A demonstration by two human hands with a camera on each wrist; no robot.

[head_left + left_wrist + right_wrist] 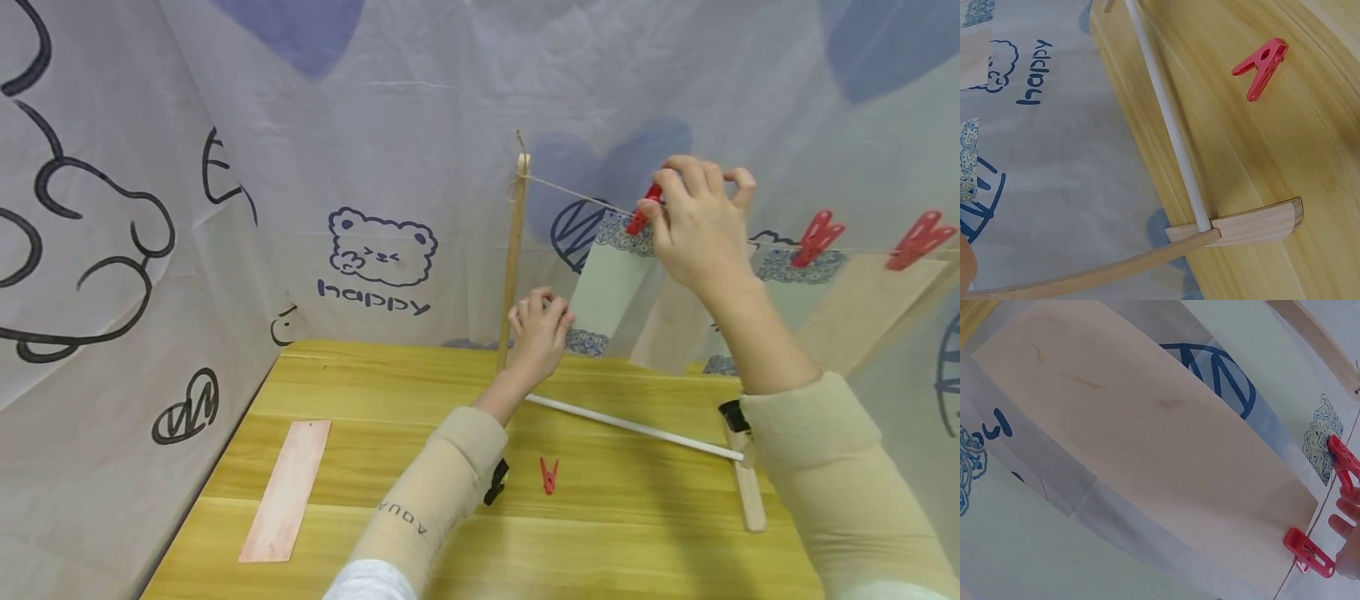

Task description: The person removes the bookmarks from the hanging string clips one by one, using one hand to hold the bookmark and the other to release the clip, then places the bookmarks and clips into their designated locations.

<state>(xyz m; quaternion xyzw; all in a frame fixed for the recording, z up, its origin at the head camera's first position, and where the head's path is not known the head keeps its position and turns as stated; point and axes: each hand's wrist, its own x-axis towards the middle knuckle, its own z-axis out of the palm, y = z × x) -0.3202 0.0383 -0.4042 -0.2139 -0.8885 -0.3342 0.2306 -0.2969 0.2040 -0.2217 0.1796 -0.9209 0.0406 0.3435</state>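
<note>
My right hand (705, 225) pinches a red clothespin (637, 222) at the top of a pale green card with blue lace-patterned ends (611, 287). The clothespin sits on a thin string (570, 190), and the card hangs from it. In the right wrist view, fingertips touch that clothespin (1340, 456). My left hand (536, 333) is just left of the card's lower part, fingers loosely bent, with nothing seen in them. Beside it stands the wooden post (515, 250) that the string is tied to. Only a sliver of this hand shows in the left wrist view.
More cards hang to the right, held by red clothespins (819, 239). A loose red clothespin (549, 475) lies on the yellow wood-grain table (615, 533). A pinkish strip (288, 492) lies at left. A white rod (637, 427) runs along the table to a wooden foot (748, 496).
</note>
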